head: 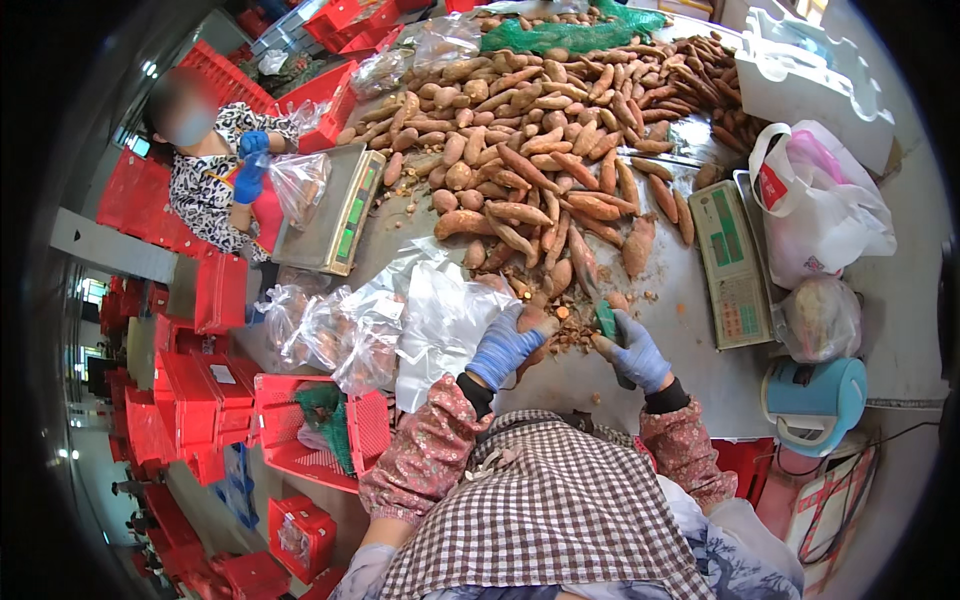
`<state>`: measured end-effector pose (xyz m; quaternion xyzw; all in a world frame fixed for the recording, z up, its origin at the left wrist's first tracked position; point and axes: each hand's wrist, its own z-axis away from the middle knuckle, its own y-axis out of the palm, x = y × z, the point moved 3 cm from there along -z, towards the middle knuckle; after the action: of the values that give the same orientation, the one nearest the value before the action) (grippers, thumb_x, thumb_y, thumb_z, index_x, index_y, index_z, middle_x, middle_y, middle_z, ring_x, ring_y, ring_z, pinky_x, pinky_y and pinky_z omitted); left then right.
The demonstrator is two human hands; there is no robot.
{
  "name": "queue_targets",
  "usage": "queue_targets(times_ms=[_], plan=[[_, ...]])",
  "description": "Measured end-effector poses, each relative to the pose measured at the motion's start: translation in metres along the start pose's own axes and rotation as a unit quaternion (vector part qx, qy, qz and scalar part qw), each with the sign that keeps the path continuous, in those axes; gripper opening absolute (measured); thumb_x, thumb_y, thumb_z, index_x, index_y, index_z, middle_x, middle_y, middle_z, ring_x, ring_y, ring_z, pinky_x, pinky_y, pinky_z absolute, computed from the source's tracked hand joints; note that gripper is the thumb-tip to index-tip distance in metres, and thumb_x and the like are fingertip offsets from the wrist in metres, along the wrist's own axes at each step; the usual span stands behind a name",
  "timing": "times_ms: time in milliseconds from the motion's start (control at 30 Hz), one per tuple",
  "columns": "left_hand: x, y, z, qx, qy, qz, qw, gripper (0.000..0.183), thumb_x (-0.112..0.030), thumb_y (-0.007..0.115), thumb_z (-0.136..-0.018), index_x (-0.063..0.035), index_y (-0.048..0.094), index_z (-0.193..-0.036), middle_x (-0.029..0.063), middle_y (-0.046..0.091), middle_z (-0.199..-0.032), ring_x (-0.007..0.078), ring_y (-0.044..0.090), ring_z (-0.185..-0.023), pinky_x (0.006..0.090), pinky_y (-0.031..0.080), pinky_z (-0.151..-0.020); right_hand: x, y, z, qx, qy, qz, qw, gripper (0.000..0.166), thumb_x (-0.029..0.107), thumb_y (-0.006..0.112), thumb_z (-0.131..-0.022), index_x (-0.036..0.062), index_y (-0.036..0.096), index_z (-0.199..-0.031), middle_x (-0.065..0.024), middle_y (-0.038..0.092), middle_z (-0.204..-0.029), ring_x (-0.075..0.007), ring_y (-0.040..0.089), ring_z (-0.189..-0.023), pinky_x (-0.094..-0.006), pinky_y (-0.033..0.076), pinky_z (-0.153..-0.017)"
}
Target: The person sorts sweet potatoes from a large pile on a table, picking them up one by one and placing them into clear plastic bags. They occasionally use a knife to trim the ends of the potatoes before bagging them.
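Observation:
Below the big heap of sweet potatoes [525,142] on the metal table [660,300], both my hands are in blue fingerless-tipped gloves. My left hand [517,337] is closed around a sweet potato [534,319], partly hidden by the fingers. My right hand [636,351] grips a green-handled tool [606,321], probably a knife; part of it is hidden by the hand. Between the hands lie brown trimmings [574,341] and a cut piece with an orange face [562,312]. Flat clear plastic bags [442,322] lie left of my left hand.
Filled bags [367,337] and a digital scale [349,217] stand left; a person [217,165] in blue gloves holds a bag there. Right are another scale [724,262], a white carrier bag [817,202], a foam box [810,82] and a blue kettle [814,397]. Red crates [322,469] stand lower left.

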<state>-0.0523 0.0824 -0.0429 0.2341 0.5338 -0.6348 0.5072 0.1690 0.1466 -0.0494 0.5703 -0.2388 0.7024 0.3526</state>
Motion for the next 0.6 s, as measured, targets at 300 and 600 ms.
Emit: queue_targets(times_ms=[300,600], plan=[[-0.006,-0.003,0.004,-0.004,-0.022,-0.037,0.999,0.069,-0.045,0.069,-0.078,0.0038,0.051,-0.123,0.0158,0.061,-0.108,0.0200,0.057,-0.101,0.0318,0.044,-0.090,0.026,0.020,-0.004,-0.018,0.018,0.062,0.998,0.037,0.025,0.071,-0.080,0.0023,0.056,-0.106,-0.0040,0.057,-0.068,-0.0153,0.057,-0.059,-0.0293,0.049,-0.057],[-0.034,-0.006,0.014,-0.047,0.047,-0.250,0.966,0.054,-0.041,0.075,-0.069,-0.0035,0.059,-0.105,0.0168,0.063,-0.092,0.0315,0.060,-0.090,0.0398,0.047,-0.080,0.027,0.046,-0.010,0.015,-0.113,0.344,0.932,0.034,0.020,0.057,-0.085,0.0075,0.049,-0.115,-0.0220,0.061,-0.089,-0.0418,0.060,-0.082,-0.0469,0.048,-0.069]])
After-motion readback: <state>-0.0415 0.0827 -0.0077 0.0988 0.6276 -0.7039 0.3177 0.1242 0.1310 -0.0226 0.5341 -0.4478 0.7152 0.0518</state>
